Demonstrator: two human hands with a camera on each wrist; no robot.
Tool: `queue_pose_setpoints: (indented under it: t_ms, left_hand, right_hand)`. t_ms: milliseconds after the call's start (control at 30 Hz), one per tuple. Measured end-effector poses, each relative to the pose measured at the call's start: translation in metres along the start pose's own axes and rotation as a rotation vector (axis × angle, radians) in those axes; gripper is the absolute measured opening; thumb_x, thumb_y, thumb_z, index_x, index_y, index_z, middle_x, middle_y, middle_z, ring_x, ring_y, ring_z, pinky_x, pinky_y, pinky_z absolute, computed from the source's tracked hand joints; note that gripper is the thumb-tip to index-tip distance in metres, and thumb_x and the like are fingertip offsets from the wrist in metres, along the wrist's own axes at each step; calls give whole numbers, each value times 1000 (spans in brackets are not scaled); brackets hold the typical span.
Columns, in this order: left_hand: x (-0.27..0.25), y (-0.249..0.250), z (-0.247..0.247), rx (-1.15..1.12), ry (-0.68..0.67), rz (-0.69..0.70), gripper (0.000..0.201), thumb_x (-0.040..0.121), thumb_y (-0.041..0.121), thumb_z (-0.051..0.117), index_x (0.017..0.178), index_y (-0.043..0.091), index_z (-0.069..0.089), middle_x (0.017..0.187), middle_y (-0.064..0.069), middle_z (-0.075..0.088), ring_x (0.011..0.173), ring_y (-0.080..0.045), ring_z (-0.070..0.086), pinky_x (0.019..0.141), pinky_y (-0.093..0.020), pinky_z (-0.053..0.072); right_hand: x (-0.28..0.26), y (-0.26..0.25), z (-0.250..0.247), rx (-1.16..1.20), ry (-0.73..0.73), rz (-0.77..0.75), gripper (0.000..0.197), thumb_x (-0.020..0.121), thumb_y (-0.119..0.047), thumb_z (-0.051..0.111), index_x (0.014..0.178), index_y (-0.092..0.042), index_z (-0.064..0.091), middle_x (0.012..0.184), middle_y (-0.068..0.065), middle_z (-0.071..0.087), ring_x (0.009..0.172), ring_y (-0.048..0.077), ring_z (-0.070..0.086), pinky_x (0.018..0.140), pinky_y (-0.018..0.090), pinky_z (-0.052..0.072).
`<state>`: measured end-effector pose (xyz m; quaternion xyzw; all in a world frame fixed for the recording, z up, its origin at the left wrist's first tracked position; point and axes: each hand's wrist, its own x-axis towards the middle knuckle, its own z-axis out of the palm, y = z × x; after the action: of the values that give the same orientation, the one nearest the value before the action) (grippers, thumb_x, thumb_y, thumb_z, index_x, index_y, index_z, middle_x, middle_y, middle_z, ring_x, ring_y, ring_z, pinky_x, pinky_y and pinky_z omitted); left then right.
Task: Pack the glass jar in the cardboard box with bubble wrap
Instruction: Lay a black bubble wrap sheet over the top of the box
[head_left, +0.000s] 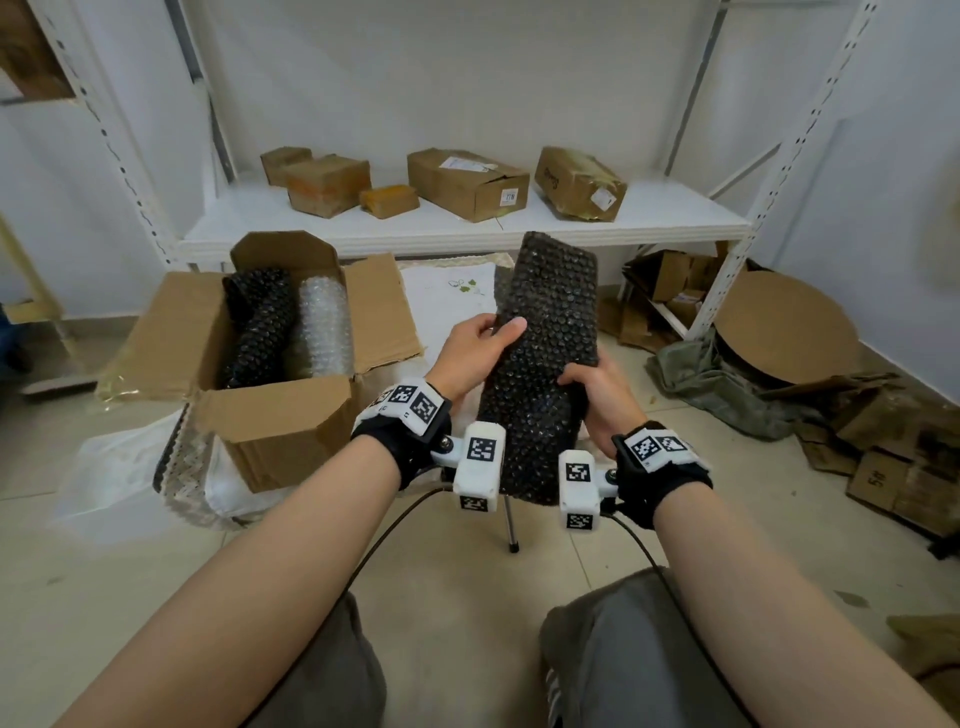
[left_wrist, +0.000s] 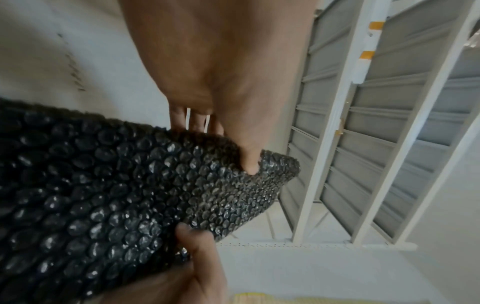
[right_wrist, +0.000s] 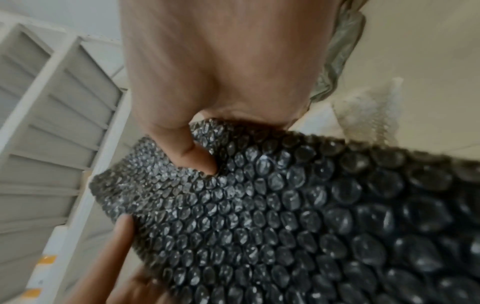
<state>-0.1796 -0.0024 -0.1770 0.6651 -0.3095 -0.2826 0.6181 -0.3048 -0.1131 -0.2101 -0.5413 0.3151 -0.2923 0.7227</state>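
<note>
Knees in grey trousers (head_left: 623, 654) sit nearest us, forearms reaching out above them. We see both hands grasping a black bubble wrap bundle (head_left: 540, 364), held tilted off the floor in front of us: left hand (head_left: 475, 353) pinches its left edge, thumb on top, fingers behind; right hand (head_left: 597, 400) curls round its right edge lower down, thumb pressed into the bubbles. Jar itself we cannot see; we cannot tell whether it is inside the bundle. Left of the hands, the open cardboard box (head_left: 280, 415) stands on the floor, holding a black bubble wrap roll (head_left: 257, 327) beside a clear bubble wrap roll (head_left: 319, 327). Beyond, a white shelf (head_left: 675, 213) carries several closed cartons (head_left: 467, 182).
</note>
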Motion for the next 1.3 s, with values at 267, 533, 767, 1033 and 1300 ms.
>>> queue_pose_setpoints:
  t_ms: [267,533,767,1033,1300]
  left_hand:
    - [-7,74,4,117,94,159,33,80,27,63,109,12,65,106,-9,71,100,-25,67,95,-48,51]
    - [-20,130,-46,288,51,425,27,86,-10,50,96,13,59,97,2,61,88,-6,58,84,-25,48]
    - [-32,159,-111,369,-98,323,57,80,-15,63,130,12,61,128,-5,62,110,-10,62,96,-19,50]
    - [-48,195,-172,383,-24,312,69,73,-8,76,136,13,56,117,-1,64,105,-7,63,90,-16,51]
    - [-43,213,-228,564,209,372,76,67,0,83,136,11,55,134,-5,59,123,-17,55,109,-33,43]
  right_hand:
    - [2,-82,17,102,155,-256,38,95,-21,58,132,-18,49,119,6,63,111,22,63,100,41,51]
    - [-12,-139,67,-81,147,-525,75,81,1,61,136,-39,29,138,15,47,120,25,56,104,46,49]
    - [-32,-148,117,-237,-12,-765,77,86,6,51,149,-32,28,142,-1,43,135,12,43,109,47,45]
    - [-39,-166,180,-326,-201,-991,75,82,15,42,152,-10,28,158,6,33,148,12,28,121,48,27]
    - [-29,-183,224,-701,-428,-968,90,73,-17,80,150,-18,32,145,8,46,137,15,40,117,36,34]
